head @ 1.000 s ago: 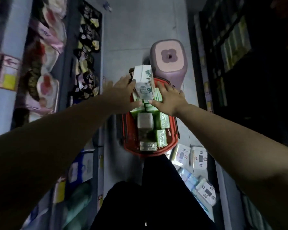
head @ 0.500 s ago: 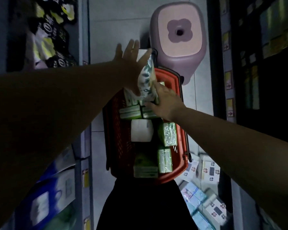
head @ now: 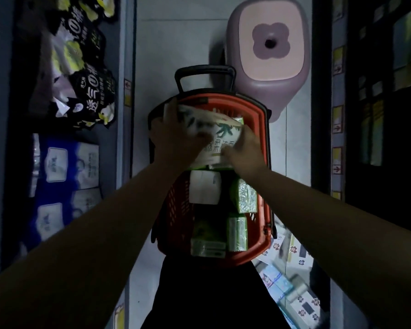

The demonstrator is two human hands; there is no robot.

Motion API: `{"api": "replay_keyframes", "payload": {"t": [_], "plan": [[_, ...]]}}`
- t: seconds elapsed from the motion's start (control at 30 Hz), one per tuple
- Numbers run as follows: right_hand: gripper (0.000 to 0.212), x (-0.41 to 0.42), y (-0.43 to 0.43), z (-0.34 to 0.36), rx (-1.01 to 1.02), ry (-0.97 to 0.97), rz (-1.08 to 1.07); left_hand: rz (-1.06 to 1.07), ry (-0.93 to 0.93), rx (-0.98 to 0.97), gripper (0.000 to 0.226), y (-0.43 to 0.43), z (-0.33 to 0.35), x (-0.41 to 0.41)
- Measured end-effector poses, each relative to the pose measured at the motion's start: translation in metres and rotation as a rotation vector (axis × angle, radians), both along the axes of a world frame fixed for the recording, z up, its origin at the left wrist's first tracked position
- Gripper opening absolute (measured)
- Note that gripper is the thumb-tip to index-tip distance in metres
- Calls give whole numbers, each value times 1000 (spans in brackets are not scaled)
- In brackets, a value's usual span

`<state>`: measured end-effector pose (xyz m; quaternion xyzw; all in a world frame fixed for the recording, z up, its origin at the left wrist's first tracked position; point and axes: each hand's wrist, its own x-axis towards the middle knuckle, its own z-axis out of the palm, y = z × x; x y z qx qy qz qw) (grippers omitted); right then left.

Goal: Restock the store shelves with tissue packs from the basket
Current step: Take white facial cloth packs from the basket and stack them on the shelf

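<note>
two hands are on one large tissue pack (head: 215, 130) at the far end of the red basket (head: 264, 148): your left hand (head: 176, 138) curls over the pack's far left corner, your right hand (head: 246, 151) grips its near right side. motion blur smears the pack's print, and it hides whatever lies beneath. a white pack (head: 204, 187) and green packs (head: 244, 197) fill the basket's near end. boxed packs (head: 299, 305) on the floor (head: 176, 43) by its near right corner are blurred.

Pink stool (head: 268, 43) on tiled floor (head: 176, 43); black-and-yellow bags (head: 90, 91) at left; flower-print boxes (head: 304, 307) lower right, blurred
</note>
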<state>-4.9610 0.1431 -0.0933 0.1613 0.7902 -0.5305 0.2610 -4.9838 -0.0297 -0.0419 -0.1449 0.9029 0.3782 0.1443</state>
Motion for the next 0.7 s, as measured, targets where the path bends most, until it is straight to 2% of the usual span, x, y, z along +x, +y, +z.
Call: {"api": "replay_keyframes", "payload": {"t": [0.03, 0.1, 0.17, 0.2, 0.23, 0.3, 0.33, 0.4, 0.47, 0.5, 0.6, 0.7], "plan": [[78, 0, 5, 8, -26, -16, -65, 94, -40, 133, 108, -7, 8, 9], [73, 0, 15, 26, -131, -109, -200, 265, -84, 345, 84, -23, 24, 26], [89, -3, 29, 42, -227, -219, -176, 398, -161, 583, 57, -37, 40, 41], [84, -4, 31, 51, -278, -241, -137, 425, -221, 690, 50, -43, 50, 48], [67, -5, 30, 62, -343, -251, -110, 426, -274, 758, 48, -48, 58, 57], [33, -1, 22, 89, -452, -244, -137, 428, -308, 829, 48, -51, 72, 72], [28, 3, 17, 101, -469, -220, -163, 441, -300, 859, 52, -51, 80, 78], [35, 19, 7, 128, -473, -143, -199, 461, -218, 917, 66, -50, 98, 92], [32, 43, -1, 156, -458, -52, -245, 454, -133, 932, 80, -55, 118, 109], [27, 57, -5, 170, -455, -4, -275, 425, -105, 927, 75, -58, 132, 120], [13, 107, -18, 223, -447, 127, -341, 268, -95, 946, 39, -68, 175, 162], [11, 167, -28, 272, -450, 219, -428, 222, -69, 917, 48, -77, 222, 213]]}}
